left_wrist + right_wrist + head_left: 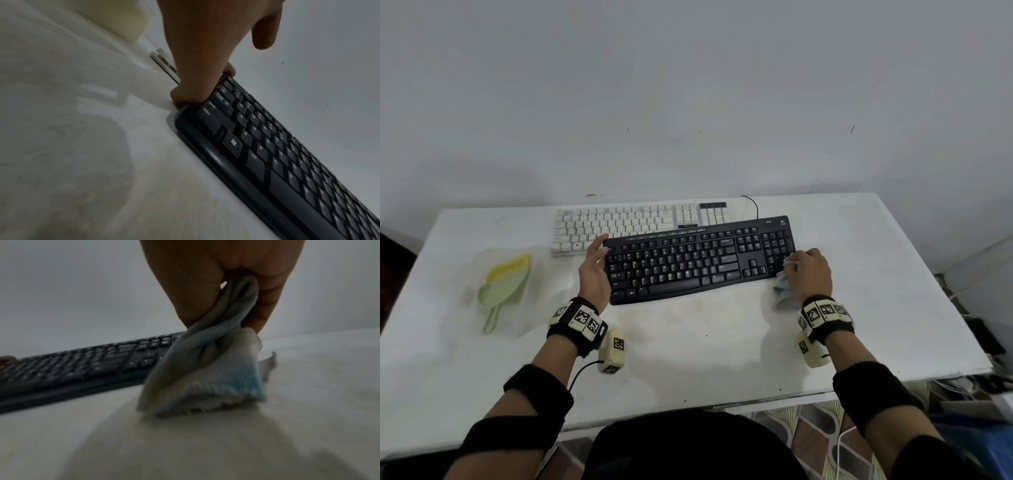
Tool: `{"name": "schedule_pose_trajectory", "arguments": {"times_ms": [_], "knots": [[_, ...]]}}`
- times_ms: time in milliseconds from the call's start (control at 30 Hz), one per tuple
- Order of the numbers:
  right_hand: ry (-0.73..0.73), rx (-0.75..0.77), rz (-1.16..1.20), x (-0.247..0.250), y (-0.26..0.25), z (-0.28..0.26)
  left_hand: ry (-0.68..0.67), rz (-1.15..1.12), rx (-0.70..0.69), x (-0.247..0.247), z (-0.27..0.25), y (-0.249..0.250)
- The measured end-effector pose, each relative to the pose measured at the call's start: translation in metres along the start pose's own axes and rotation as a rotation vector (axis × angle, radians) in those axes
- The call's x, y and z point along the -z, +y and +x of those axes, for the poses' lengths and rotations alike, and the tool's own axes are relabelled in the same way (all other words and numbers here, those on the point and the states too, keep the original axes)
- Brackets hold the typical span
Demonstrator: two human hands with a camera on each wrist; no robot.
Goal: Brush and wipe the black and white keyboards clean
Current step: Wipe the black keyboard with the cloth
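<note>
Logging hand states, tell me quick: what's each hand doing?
Left hand: holds the black keyboard by its end.
Right hand: grips the cloth.

We see the black keyboard filling the middle of the tabletop, with the white keyboard touching its upper edge, so no gap lies between them. Our left hand blocks the black keyboard's left end; our right hand, bunched round a cloth, blocks its right end. At centre left of the frame a green brush and dustpan occupy the tabletop. Open tabletop runs across the lower centre below the black keyboard, and along the right side of the frame.
</note>
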State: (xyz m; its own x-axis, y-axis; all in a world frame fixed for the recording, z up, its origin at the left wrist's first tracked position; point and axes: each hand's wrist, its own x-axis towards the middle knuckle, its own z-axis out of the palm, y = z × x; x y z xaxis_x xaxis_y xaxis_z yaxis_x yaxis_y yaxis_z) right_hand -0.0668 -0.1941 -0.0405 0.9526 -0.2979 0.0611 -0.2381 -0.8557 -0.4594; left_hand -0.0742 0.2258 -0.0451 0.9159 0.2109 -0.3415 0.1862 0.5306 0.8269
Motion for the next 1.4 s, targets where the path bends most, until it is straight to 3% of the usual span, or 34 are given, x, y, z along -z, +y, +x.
{"name": "schedule_pose_trajectory", "arguments": {"times_ms": [133,300,433,500,667,867,1000,1100,1200,1400], "knots": [[0.028,-0.03,0.043,0.002,-0.017,0.002,-0.004,-0.003,0.002,0.001,0.001,-0.001],[-0.077,0.219,-0.019,-0.006,-0.027,-0.007,-0.006,-0.009,0.006,0.002,0.003,-0.001],[-0.017,-0.051,-0.042,0.003,-0.011,-0.003,-0.008,-0.015,-0.004,0.002,0.003,-0.001],[-0.019,-0.07,-0.026,0.007,-0.013,-0.003,-0.006,-0.012,0.0,0.001,0.003,-0.001],[-0.057,0.167,0.038,-0.013,-0.07,-0.025,-0.015,-0.007,0.001,0.004,0.003,-0.001],[-0.279,0.525,0.116,-0.071,-0.161,-0.077,-0.019,-0.016,-0.005,0.003,0.002,0.001],[-0.373,0.859,0.037,-0.109,-0.209,-0.116,-0.022,-0.057,0.0,0.005,0.004,0.001],[-0.379,0.974,-0.041,-0.123,-0.23,-0.129,-0.012,-0.088,0.014,0.006,0.006,0.002],[-0.328,0.976,-0.089,-0.125,-0.23,-0.132,0.0,-0.089,0.026,0.007,0.008,0.002],[-0.37,0.721,-0.048,-0.11,-0.206,-0.123,-0.01,-0.04,0.019,0.004,0.005,0.002]]}}
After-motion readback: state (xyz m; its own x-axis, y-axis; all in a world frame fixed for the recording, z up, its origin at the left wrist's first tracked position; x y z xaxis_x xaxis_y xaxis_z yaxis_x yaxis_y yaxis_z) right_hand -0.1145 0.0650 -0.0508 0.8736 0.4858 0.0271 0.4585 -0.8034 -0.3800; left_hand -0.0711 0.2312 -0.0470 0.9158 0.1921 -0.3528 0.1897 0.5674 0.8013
